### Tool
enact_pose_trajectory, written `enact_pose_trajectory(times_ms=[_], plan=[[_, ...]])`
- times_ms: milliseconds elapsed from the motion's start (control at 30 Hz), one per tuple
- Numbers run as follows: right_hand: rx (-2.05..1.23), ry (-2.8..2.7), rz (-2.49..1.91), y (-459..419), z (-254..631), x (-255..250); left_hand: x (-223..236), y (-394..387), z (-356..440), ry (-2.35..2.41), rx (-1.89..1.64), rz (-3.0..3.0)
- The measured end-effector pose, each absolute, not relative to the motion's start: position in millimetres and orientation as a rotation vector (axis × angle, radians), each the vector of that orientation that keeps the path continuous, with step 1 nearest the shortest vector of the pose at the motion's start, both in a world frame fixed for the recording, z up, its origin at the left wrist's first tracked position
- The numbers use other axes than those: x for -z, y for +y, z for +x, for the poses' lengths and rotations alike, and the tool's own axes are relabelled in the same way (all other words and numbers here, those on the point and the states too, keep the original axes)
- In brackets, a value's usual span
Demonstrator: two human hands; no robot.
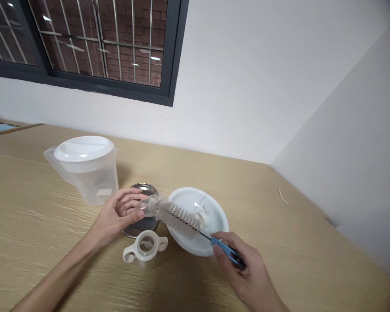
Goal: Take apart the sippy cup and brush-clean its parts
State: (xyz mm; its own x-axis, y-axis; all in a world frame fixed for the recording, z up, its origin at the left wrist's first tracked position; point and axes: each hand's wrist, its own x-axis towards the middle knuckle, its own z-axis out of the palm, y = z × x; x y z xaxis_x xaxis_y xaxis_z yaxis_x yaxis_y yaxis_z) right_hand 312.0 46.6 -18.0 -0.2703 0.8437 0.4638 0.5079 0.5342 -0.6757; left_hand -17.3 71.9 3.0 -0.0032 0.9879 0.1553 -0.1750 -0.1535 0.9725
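Left hand: the left hand (115, 216) has its thumb and fingers pinching the clear piece (145, 207), thumb on the near side, the other fingers curved behind.
Right hand: the right hand (248, 266) has its fingers closed round the blue handle of the brush (181, 218), thumb and forefinger near the stem.
Brush position: slanting between the two sets of fingers, over the bowl (222, 214); its bristle tip meets the clear piece, how far inside I cannot tell.
Brush feel: probably light, with soft, springy bristles and a thin, twisted stem that may flex under a hard push.
Brush hold: best by the handle, where the right fingers are; the bristles would give way.
Clear piece feel: likely light and thin-walled, slippery if wet; whether rigid or soft I cannot tell.
Clear piece hold: round its outside, as the left fingers have it, a gentle pinch leaving the mouth open.
Dish: the metal dish (144, 226) lies under the left fingers.
Handled cup: the handled cup (147, 256) stands just nearer the viewer than the left fingers; its side loops offer an easy grip.
Jug: the lidded jug (94, 173) stands on the bench (289, 242), beyond the left fingers.
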Motion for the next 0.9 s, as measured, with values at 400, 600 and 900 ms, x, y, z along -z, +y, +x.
enact_pose_trajectory(times_ms=[400,600,900], plan=[[-0.396,-2.090,-0.982,47,316,-1,-2,63,-16,0.982,-1.343,1.345],[-0.360,-2.117,-1.008,48,315,1,2,61,-15,1.007,-1.377,1.460],[-0.420,-2.101,-1.005,50,317,5,2,54,-9,0.989,-1.354,1.548]])
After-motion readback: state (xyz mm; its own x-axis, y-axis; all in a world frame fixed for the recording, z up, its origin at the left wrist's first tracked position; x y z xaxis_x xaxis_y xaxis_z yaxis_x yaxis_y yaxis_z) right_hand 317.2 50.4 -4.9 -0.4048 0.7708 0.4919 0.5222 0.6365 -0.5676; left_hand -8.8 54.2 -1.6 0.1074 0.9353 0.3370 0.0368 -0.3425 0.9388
